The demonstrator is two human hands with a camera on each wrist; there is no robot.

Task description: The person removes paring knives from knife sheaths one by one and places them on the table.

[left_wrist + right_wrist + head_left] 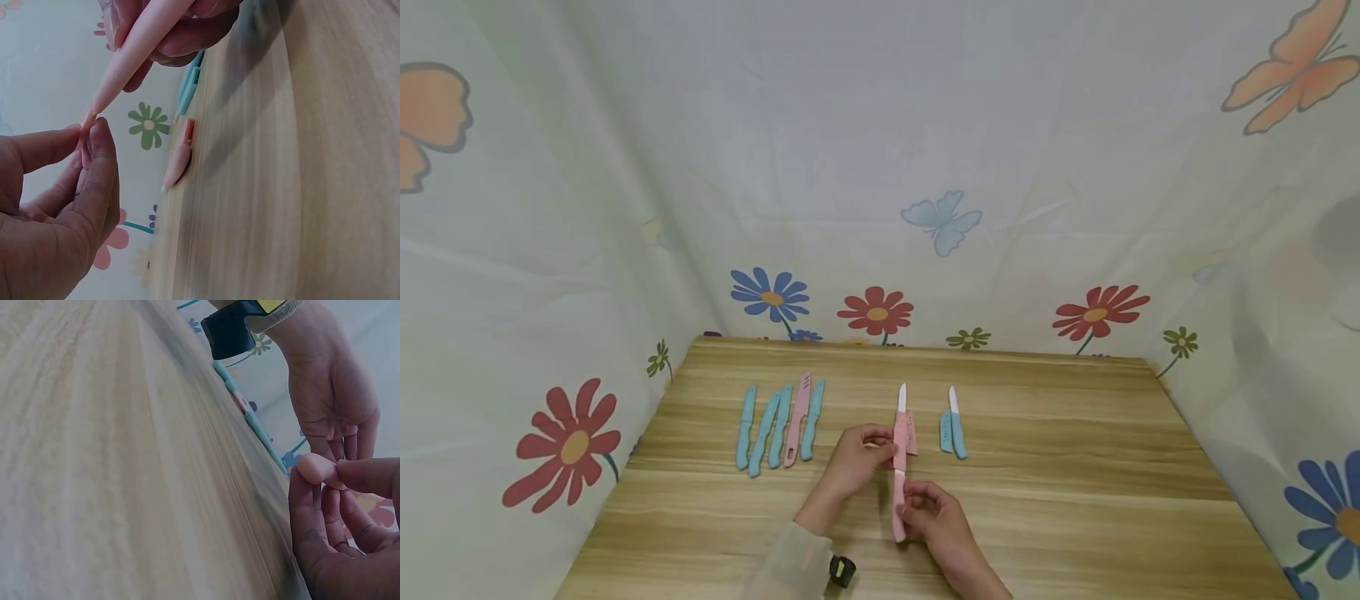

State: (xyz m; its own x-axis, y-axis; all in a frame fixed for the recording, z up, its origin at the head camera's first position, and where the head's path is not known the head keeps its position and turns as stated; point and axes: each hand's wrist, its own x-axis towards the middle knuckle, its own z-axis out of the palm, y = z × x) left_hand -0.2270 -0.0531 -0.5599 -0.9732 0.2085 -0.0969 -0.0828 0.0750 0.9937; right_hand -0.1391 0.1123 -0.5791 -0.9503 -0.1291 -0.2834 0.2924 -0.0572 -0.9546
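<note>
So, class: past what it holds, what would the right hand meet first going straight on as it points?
Beyond the pink handle, the right hand would probably meet the left hand; depth is unclear.

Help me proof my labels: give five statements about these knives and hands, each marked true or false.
1. The right hand holds a pink knife. True.
2. The left hand holds nothing. False: its fingers pinch that pink knife's far end.
3. A bare-bladed blue knife lies right of that pink knife. True.
4. All the pieces at left are blue. False: one pink piece is among them.
5. A blue sheath lies beside that blue knife. True.
</note>
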